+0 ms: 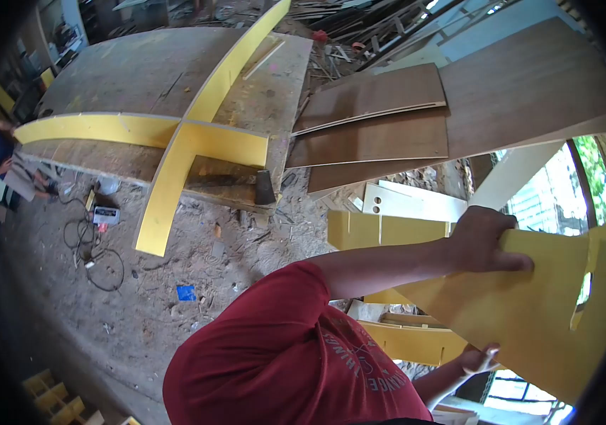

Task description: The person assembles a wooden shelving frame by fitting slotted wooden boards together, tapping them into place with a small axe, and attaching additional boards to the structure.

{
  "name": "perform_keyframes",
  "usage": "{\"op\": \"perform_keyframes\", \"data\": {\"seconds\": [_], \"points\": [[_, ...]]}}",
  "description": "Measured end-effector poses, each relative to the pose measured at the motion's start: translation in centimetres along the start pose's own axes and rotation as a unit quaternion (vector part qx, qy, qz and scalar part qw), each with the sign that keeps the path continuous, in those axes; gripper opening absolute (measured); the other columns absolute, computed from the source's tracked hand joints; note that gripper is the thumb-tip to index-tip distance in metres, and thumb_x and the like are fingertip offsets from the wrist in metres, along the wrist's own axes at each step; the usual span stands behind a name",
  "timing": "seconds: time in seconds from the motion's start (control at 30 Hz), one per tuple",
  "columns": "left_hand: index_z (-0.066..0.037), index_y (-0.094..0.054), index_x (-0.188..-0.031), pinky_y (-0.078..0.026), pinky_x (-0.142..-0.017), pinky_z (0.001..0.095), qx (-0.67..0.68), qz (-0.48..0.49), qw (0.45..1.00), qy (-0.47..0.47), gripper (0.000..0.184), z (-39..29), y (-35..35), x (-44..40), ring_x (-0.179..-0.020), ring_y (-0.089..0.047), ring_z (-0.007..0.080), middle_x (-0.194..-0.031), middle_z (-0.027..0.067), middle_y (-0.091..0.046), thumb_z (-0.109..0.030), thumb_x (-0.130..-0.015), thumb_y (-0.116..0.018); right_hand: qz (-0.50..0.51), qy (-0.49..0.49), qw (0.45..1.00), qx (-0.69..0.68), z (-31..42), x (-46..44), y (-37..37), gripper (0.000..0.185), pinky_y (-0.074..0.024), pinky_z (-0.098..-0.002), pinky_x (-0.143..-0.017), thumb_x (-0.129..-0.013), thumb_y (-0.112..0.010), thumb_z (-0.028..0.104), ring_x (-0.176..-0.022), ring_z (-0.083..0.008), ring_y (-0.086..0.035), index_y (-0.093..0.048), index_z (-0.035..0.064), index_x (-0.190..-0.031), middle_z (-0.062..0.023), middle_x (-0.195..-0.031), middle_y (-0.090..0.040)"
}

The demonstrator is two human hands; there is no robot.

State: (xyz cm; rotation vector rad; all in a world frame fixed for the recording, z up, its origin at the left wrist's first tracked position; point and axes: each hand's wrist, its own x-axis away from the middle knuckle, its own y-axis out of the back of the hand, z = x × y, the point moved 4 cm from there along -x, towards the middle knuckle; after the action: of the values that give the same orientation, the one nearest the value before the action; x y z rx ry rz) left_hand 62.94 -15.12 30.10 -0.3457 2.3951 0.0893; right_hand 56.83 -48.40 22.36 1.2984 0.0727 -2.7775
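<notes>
The sandy floor [154, 319] spreads out around and below a broad, stained worktop [133, 71], the largest thing standing on it. To the right of the worktop lie brown wood sheets [523, 85], overlapping one another. Well to its lower right is the yellow board [487, 312], tilted and held off the floor, with a narrow slot near its far right side. The left hand [486, 241] holds this board by its upper edge, the fingers curled over the edge and the thumb laid along the face. The right hand [479, 359] is at the board's lower edge, fingers partly spread; whether they pinch it I cannot tell. On the worktop rest crossed yellow strips [185, 134], joined near its front edge, with ends reaching out past it. Between the worktop and the held board, more yellow panels [355, 230] and a white strip with round holes [416, 202] lie under the brown sheets' near side. At the worktop's far left stands another person [5, 159] in a dark top. An axe-like tool [265, 188] sits at the worktop's front corner, beneath the strips. Below the worktop's left part, on the floor, are a dark cable [120, 273], a small grey box [107, 215] and, farther right, a blue scrap [186, 292].
</notes>
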Motion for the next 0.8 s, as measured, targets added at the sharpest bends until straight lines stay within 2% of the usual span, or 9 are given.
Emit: {"op": "perform_keyframes", "data": {"seconds": [0.07, 0.17, 0.2, 0.3, 0.43, 0.53, 0.67, 0.73, 0.8], "points": [[-0.006, -0.076, -0.090, -0.056, -0.069, 0.0482, -0.005, 0.009, 0.998, -0.060, 0.079, -2.1, -1.0, -0.3, -0.071, -0.073, 0.0373, -0.075, 0.0139, -0.071, -0.081, -0.067, -0.080, -0.001, -0.005, 1.000, 0.019, 2.6, 1.0, 2.6, 0.060, -0.0566, -0.0481, -0.101, -0.101, -0.076, 0.037, -0.124, -0.0286, -0.062, -0.056, 0.0054, -0.147, -0.0137, -0.143, -0.062], [-0.004, -0.074, -0.083, -0.055, -0.065, 0.0515, 0.005, 0.065, 0.990, -0.124, 0.082, -4.7, -2.6, -0.4, -0.068, -0.070, 0.0388, -0.072, 0.0150, -0.069, -0.084, -0.066, -0.078, -0.098, -0.018, 0.995, 0.029, 4.4, 3.5, 4.8, 0.055, -0.0538, -0.0477, -0.102, -0.101, -0.075, 0.031, -0.124, -0.0285, -0.061, -0.057, 0.0037, -0.146, -0.0132, -0.142, -0.062], [-0.005, -0.073, -0.081, -0.054, -0.061, 0.0495, -0.003, 0.055, 0.986, -0.157, 0.085, -5.4, -3.5, -0.2, -0.065, -0.069, 0.0368, -0.067, 0.0122, -0.066, -0.088, -0.063, -0.077, -0.154, -0.027, 0.986, 0.054, 5.1, 4.4, 4.7, 0.055, -0.0530, -0.0474, -0.103, -0.102, -0.075, 0.030, -0.124, -0.0286, -0.061, -0.057, 0.0032, -0.146, -0.0132, -0.141, -0.062], [-0.008, -0.070, -0.079, -0.054, -0.060, 0.0435, -0.051, 0.105, 0.969, -0.217, 0.089, -6.7, -5.6, 0.3, -0.067, -0.070, 0.0316, -0.070, 0.0081, -0.067, -0.094, -0.059, -0.075, -0.231, -0.067, 0.968, 0.074, 4.3, 7.9, 6.9, 0.060, -0.0431, -0.0473, -0.116, -0.104, -0.072, 0.032, -0.134, -0.0295, -0.056, -0.052, -0.0028, -0.149, -0.0142, -0.149, -0.058], [-0.010, -0.067, -0.073, -0.052, -0.057, 0.0427, -0.052, 0.133, 0.945, -0.293, 0.090, -8.0, -6.3, 0.7, -0.062, -0.066, 0.0308, -0.066, 0.0065, -0.063, -0.098, -0.055, -0.070, -0.345, -0.146, 0.922, 0.095, 3.7, 10.9, 1.4, 0.060, -0.0396, -0.0484, -0.120, -0.106, -0.068, 0.035, -0.139, -0.0302, -0.053, -0.051, -0.0022, -0.149, -0.0153, -0.151, -0.056], [-0.009, -0.066, -0.071, -0.052, -0.057, 0.0423, -0.097, 0.195, 0.926, -0.308, 0.091, -8.7, -4.9, 0.4, -0.060, -0.065, 0.0308, -0.063, 0.0068, -0.062, -0.099, -0.055, -0.069, -0.289, -0.162, 0.943, 0.028, 0.8, 12.8, -1.3, 0.063, -0.0442, -0.0478, -0.116, -0.104, -0.069, 0.040, -0.136, -0.0301, -0.056, -0.052, -0.0016, -0.149, -0.0164, -0.148, -0.058], [-0.007, -0.066, -0.064, -0.053, -0.058, 0.0445, -0.142, 0.278, 0.913, -0.263, 0.090, -8.4, -3.8, -0.4, -0.061, -0.068, 0.0330, -0.057, 0.0104, -0.061, -0.097, -0.058, -0.070, -0.214, -0.186, 0.959, -0.018, -1.2, 13.3, -8.1, 0.071, -0.0508, -0.0466, -0.110, -0.102, -0.067, 0.050, -0.127, -0.0303, -0.064, -0.050, -0.0002, -0.150, -0.0157, -0.140, -0.064], [-0.008, -0.067, -0.064, -0.053, -0.058, 0.0460, -0.156, 0.286, 0.913, -0.247, 0.088, -7.0, -4.2, -0.4, -0.061, -0.069, 0.0338, -0.057, 0.0110, -0.061, -0.096, -0.059, -0.070, -0.173, -0.259, 0.948, -0.071, -1.6, 14.0, -10.8, 0.074, -0.0501, -0.0466, -0.111, -0.103, -0.065, 0.053, -0.129, -0.0306, -0.064, -0.049, -0.0006, -0.152, -0.0161, -0.141, -0.065], [-0.010, -0.068, -0.064, -0.053, -0.057, 0.0485, -0.156, 0.283, 0.915, -0.242, 0.085, -4.8, -4.1, -0.2, -0.062, -0.069, 0.0349, -0.057, 0.0121, -0.061, -0.095, -0.061, -0.070, -0.054, -0.355, 0.923, -0.140, -0.8, 13.6, -13.3, 0.078, -0.0494, -0.0467, -0.112, -0.103, -0.064, 0.055, -0.132, -0.0310, -0.063, -0.047, -0.0013, -0.154, -0.0172, -0.143, -0.065]]}}
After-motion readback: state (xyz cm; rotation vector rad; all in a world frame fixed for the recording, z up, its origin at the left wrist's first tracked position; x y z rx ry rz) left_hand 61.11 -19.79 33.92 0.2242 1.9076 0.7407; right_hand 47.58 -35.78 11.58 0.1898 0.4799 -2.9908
